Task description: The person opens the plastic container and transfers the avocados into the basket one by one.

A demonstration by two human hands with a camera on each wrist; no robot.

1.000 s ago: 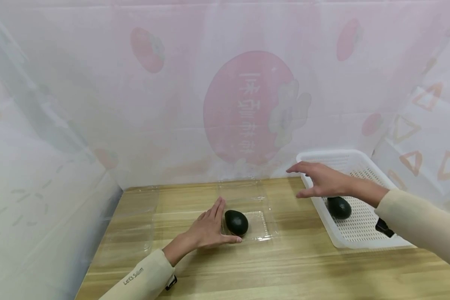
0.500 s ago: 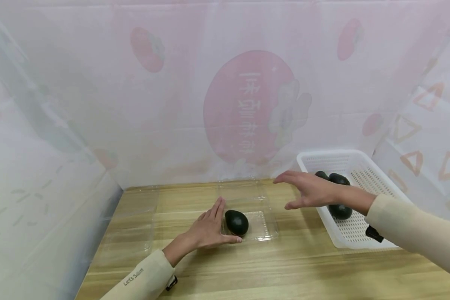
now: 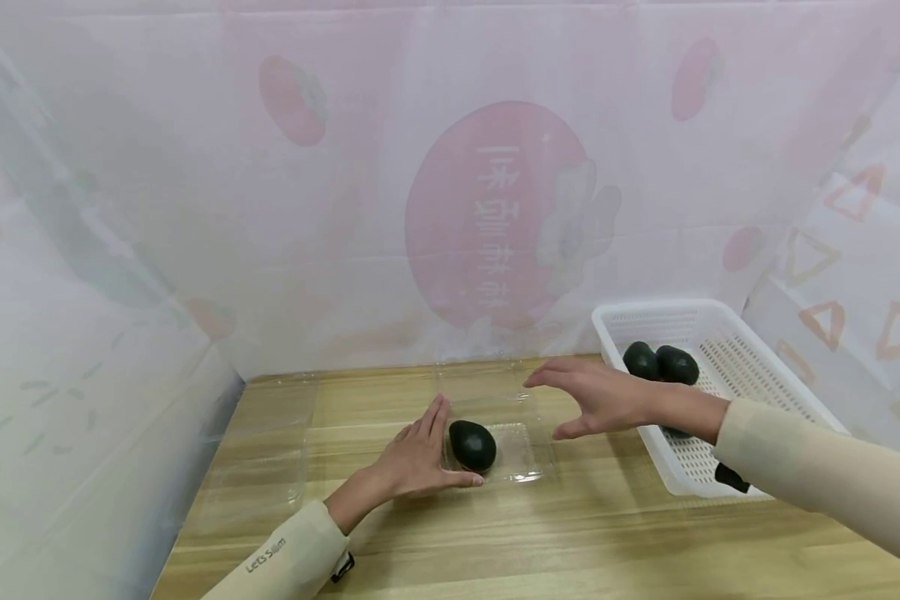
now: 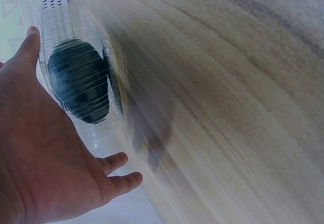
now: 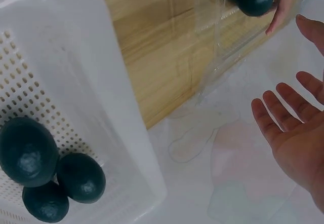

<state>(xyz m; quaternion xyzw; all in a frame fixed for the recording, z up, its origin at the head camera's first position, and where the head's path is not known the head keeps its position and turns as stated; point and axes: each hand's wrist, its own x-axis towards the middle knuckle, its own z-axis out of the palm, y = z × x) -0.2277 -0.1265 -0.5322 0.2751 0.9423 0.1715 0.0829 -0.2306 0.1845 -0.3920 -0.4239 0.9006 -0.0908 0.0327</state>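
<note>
A dark green avocado point(image 3: 472, 446) lies in the left part of a clear plastic clamshell box point(image 3: 521, 475), whose lid is folded back. My left hand point(image 3: 414, 457) rests at the box's left side, its fingers straight and its thumb along the front edge. In the left wrist view, the avocado point(image 4: 80, 81) shows through the ribbed box wall. My right hand point(image 3: 607, 398) is spread and holds nothing, between the box and a white basket point(image 3: 648, 442). Inside the basket sit three avocados point(image 5: 81, 177); in the head view my right wrist partly hides one.
Another clear plastic box point(image 3: 262, 450), hard to make out, lies at the left of the wooden table point(image 3: 435, 550). Printed cloth walls point(image 3: 345, 250) enclose the table at the back and both sides.
My right hand has moved left and slightly nearer, away from the basket toward the box. More avocados in the basket have come into view. My left hand and the boxed avocado stay put.
</note>
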